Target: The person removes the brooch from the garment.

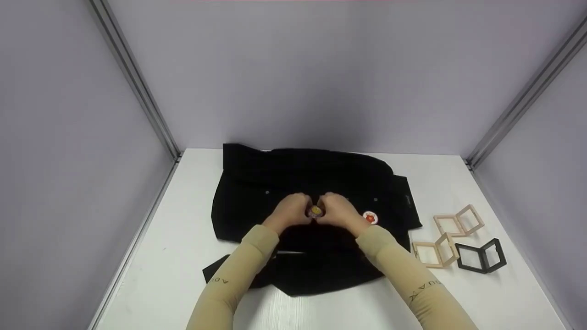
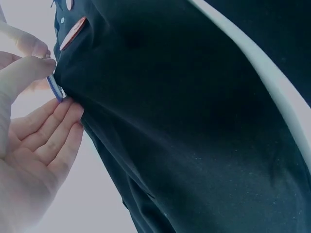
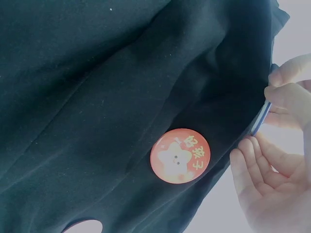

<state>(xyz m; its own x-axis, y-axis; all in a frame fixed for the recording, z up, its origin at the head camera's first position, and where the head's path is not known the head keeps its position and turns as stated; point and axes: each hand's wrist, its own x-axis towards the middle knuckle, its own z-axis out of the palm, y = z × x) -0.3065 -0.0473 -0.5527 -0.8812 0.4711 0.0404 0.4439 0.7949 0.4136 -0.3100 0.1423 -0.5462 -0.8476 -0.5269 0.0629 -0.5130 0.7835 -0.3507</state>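
Both hands meet over a black garment [image 1: 302,174] spread on the table. Between the left hand [image 1: 291,210] and the right hand [image 1: 337,211] is a small round button badge [image 1: 314,211] with a yellow and purple face. In the left wrist view, the left hand [image 2: 41,141] holds the badge's blue-edged rim [image 2: 54,87] at the cloth. From the other side, the right hand [image 3: 277,170] pinches the same rim [image 3: 261,119]. A red badge with a star [image 3: 180,156] lies on the fabric in the right wrist view. The badge's fastening is hidden.
A white badge with a red design [image 1: 370,217] sits on the garment beside the right wrist. At the table's right stand two pale wooden hinged frames [image 1: 447,225] [image 1: 426,266] and a black one [image 1: 481,270]. Grey-white panels [image 1: 293,82] enclose the table [image 1: 183,192].
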